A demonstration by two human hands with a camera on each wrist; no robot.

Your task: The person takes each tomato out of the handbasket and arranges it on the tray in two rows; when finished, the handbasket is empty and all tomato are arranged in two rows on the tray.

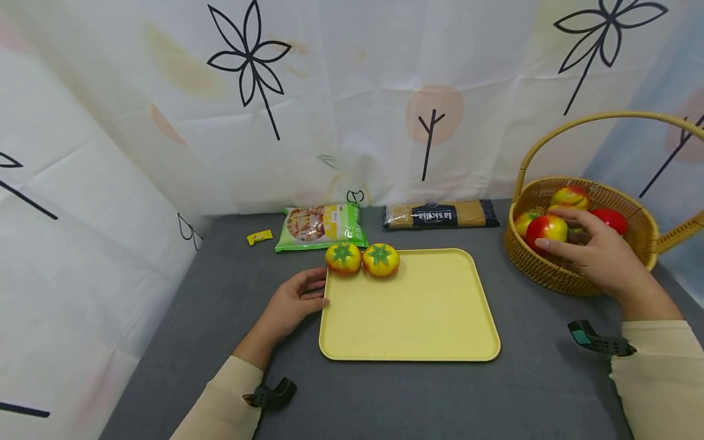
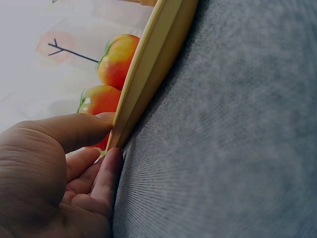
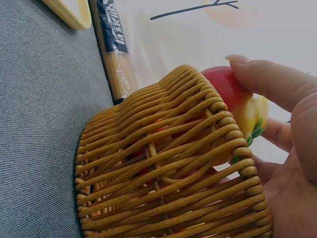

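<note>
Head view: right hand curls over smooth, round red-yellow tomato in woven wicker basket; likely light, firm, best cupped round its sides. Left hand pinches the yellow plastic tray edge.

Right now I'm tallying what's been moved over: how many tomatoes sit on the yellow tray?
2. One tomato sits at the yellow tray's far left corner, the other tomato just right of it. None looks hidden.

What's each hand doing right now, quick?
Left hand: pinches the yellow plastic tray at its left rim.
Right hand: grips a red-yellow toy fruit in the wicker basket.
</note>
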